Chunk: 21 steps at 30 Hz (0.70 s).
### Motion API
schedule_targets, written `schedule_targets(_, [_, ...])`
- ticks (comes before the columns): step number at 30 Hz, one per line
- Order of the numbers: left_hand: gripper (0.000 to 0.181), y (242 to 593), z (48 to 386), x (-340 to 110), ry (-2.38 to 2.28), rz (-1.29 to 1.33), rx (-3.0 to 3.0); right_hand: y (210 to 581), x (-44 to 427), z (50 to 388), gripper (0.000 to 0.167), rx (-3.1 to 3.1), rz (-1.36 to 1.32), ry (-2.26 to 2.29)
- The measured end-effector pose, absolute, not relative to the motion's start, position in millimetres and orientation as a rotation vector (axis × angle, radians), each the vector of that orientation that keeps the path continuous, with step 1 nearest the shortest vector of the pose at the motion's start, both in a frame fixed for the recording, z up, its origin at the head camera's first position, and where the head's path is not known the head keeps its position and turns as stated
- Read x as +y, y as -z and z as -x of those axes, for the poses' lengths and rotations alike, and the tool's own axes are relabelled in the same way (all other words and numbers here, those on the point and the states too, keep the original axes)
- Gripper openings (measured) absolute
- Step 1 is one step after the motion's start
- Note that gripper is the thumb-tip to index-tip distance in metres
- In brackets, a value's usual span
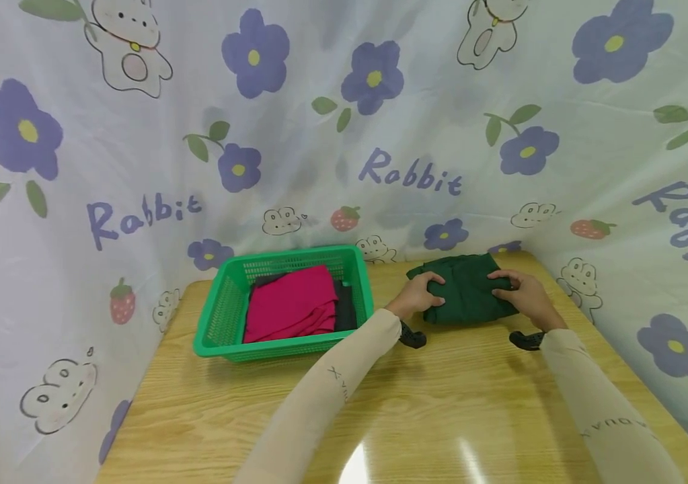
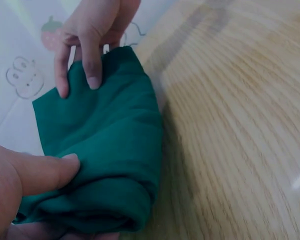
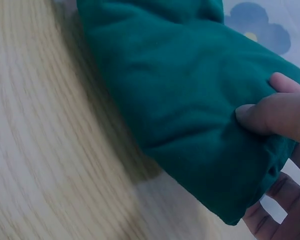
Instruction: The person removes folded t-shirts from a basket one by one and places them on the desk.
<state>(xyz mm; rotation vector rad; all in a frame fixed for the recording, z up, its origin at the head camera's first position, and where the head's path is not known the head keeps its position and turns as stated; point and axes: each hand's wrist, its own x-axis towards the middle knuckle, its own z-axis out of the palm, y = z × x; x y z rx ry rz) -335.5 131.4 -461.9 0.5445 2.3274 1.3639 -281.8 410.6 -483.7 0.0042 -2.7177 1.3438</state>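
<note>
A folded dark green cloth point(image 1: 471, 290) is held between both hands over the back right of the table. My left hand point(image 1: 414, 296) grips its left end; in the left wrist view the thumb point(image 2: 50, 172) lies on top and fingertips show beneath the roll-like fold. At the opposite end my right hand point(image 1: 528, 296) pinches the cloth, thumb on top and other fingers below, as the right wrist view shows. The cloth's underside is hidden, and its exact kind of garment cannot be told.
Left of the cloth stands a green plastic basket point(image 1: 222, 316). Inside it a folded magenta cloth point(image 1: 295, 299) lies over dark cloth point(image 1: 345, 306). The wooden table point(image 1: 440, 410) meets a patterned curtain point(image 1: 295, 154) at the back and sides.
</note>
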Motion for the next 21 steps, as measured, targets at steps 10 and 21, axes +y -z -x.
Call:
schedule_targets(10, [0.040,465,331,136,-1.340,-0.509,2.338,497,411,287,0.037,-2.737,0.031,-1.325])
schedule_targets(21, [0.041,473,331,142,-1.361,-0.503,2.348,497,410,288,0.040,-2.816,0.052,-1.238])
